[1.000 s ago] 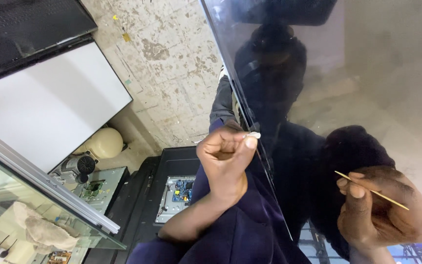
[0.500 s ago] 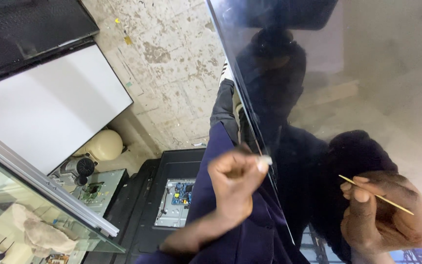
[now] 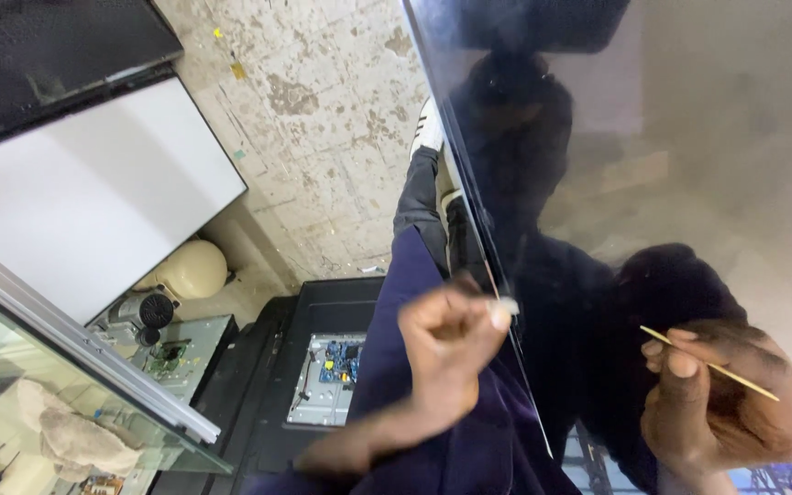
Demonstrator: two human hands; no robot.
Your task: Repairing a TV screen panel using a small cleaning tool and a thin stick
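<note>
Your left hand (image 3: 446, 344) has dropped lower along the edge of the dark glossy panel (image 3: 653, 156) since the earlier frame, and your right hand (image 3: 726, 412) has slid a little down and to the right with its stick. The panel is black and mirror-like, tilted so its thin left edge runs diagonally down between your hands; it reflects your dark silhouette and a hazy room. Your left grip is pinched together on a small whitish bit (image 3: 506, 307) right at that edge (whether it is tape or a tab, you cannot tell from here). Your right grip is closed around a thin wooden stick (image 3: 708, 364), thumb and forefinger clamped near its left end, with the stick lying against the panel's face and pointing out to the right.

Below the panel, your dark blue sleeve (image 3: 396, 302) crosses over an opened flat screen chassis (image 3: 323, 321) lying on the floor, with a blue circuit board (image 3: 336, 362) showing in its metal back. The floor (image 3: 323, 119) is worn, speckled concrete. To the left lean a white sheet panel (image 3: 84, 211) and another black panel (image 3: 48, 55). A cream rounded object (image 3: 190, 270) sits by a small green board (image 3: 169, 357). At lower left, a glass-topped desk (image 3: 66, 385) with a metal rim has a crumpled cloth (image 3: 71, 435) beneath its glass.
</note>
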